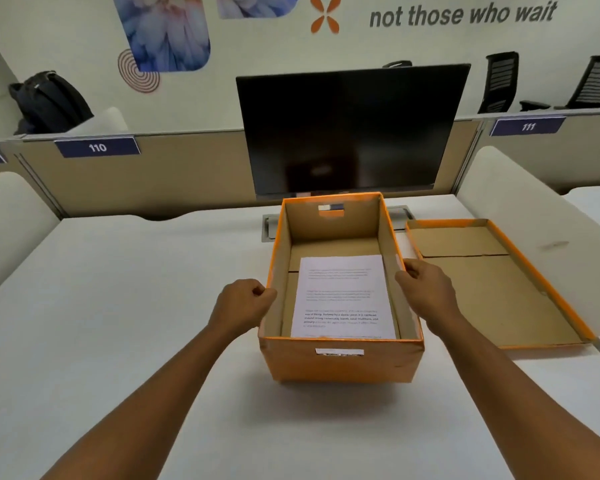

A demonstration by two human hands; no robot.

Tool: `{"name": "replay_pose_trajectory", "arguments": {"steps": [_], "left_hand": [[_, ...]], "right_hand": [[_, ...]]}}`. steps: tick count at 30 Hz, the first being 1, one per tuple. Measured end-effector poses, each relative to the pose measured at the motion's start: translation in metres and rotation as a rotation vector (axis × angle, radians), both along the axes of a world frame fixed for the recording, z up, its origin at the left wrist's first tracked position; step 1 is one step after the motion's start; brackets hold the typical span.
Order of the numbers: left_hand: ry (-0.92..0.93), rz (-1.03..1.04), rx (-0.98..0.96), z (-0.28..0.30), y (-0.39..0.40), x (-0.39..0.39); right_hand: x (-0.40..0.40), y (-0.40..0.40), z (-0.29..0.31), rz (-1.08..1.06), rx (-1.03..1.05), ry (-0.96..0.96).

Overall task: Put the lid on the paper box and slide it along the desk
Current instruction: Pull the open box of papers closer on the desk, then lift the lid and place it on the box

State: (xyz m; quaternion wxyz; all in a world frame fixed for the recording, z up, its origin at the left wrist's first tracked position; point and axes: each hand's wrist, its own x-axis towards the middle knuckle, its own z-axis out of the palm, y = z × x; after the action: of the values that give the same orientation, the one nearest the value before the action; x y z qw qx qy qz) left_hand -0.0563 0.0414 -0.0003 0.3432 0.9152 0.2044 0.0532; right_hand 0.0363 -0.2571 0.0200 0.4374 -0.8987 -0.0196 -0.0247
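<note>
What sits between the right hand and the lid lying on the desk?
Nothing. In the head view the right hand rests on the box's right wall, and only a narrow strip of bare white desk separates it from the upturned lid.

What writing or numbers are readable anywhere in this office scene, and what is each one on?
"not those who wait": grey lettering on the wall.
"110": blue tag on the left partition.
"111": blue tag on the right partition.
Printed sheet inside the orange box: paragraphs of text, too small and blurred to read.
White label on the box's near side: unreadable.
Lid and monitor: no text visible.
</note>
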Motion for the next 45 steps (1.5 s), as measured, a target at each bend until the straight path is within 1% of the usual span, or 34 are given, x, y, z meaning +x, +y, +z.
{"name": "replay_pose_trajectory", "arguments": {"steps": [2, 4, 9, 12, 15, 18, 20, 21, 22, 23, 25, 26, 27, 30, 33, 35, 37, 39, 42, 45], "left_hand": [[0.001, 0.037, -0.073, -0.003, 0.012, -0.021], [-0.012, 0.078, -0.087, -0.007, 0.021, -0.039], [-0.087, 0.088, -0.002, -0.017, 0.032, -0.073], [-0.108, 0.086, 0.065, -0.02, 0.033, -0.08], [-0.116, 0.078, 0.078, -0.021, 0.027, -0.081], [-0.139, 0.09, 0.043, -0.022, 0.024, -0.08], [-0.191, 0.149, -0.015, -0.021, 0.026, -0.081], [-0.226, 0.19, -0.064, -0.023, 0.025, -0.081], [-0.266, 0.236, -0.12, -0.024, 0.022, -0.081], [-0.304, 0.277, -0.167, -0.024, 0.02, -0.081], [-0.349, 0.337, -0.231, -0.024, 0.015, -0.079], [-0.353, 0.352, -0.248, -0.022, 0.013, -0.077], [-0.348, 0.36, -0.258, -0.021, 0.013, -0.075], [-0.301, 0.378, -0.311, -0.017, 0.011, -0.067], [-0.27, 0.416, -0.354, -0.013, 0.01, -0.063], [-0.27, 0.419, -0.351, -0.009, 0.012, -0.063], [-0.276, 0.42, -0.342, -0.005, 0.015, -0.064], [-0.294, 0.423, -0.345, -0.001, 0.018, -0.064], [-0.338, 0.418, -0.344, 0.004, 0.018, -0.064], [-0.385, 0.408, -0.356, 0.008, 0.016, -0.06]], "right_hand": [[-0.013, 0.008, 0.0, 0.06, 0.042, 0.015], [-0.027, 0.014, -0.004, 0.086, 0.079, 0.029], [-0.055, 0.024, -0.021, 0.091, 0.09, 0.048], [-0.063, 0.026, -0.029, 0.067, 0.079, 0.018], [-0.064, 0.025, -0.032, 0.081, 0.076, 0.028], [-0.061, 0.018, -0.034, 0.118, 0.067, 0.079], [-0.053, 0.013, -0.036, 0.155, 0.125, 0.119], [-0.048, 0.006, -0.038, 0.151, 0.117, 0.111], [-0.042, -0.004, -0.042, 0.124, 0.052, 0.068], [-0.034, -0.015, -0.048, 0.075, -0.062, -0.002], [-0.02, -0.039, -0.061, -0.029, -0.367, -0.106], [-0.015, -0.05, -0.069, -0.063, -0.498, -0.095], [-0.012, -0.059, -0.076, -0.088, -0.594, -0.04], [-0.009, -0.077, -0.094, -0.143, -0.758, 0.15], [-0.006, -0.086, -0.101, -0.169, -0.784, 0.173], [-0.001, -0.087, -0.096, -0.16, -0.759, 0.141], [0.003, -0.085, -0.086, -0.175, -0.705, 0.048], [0.002, -0.079, -0.07, -0.204, -0.636, -0.14], [-0.005, -0.064, -0.04, -0.217, -0.617, -0.437], [-0.017, -0.045, -0.009, -0.204, -0.592, -0.576]]}}
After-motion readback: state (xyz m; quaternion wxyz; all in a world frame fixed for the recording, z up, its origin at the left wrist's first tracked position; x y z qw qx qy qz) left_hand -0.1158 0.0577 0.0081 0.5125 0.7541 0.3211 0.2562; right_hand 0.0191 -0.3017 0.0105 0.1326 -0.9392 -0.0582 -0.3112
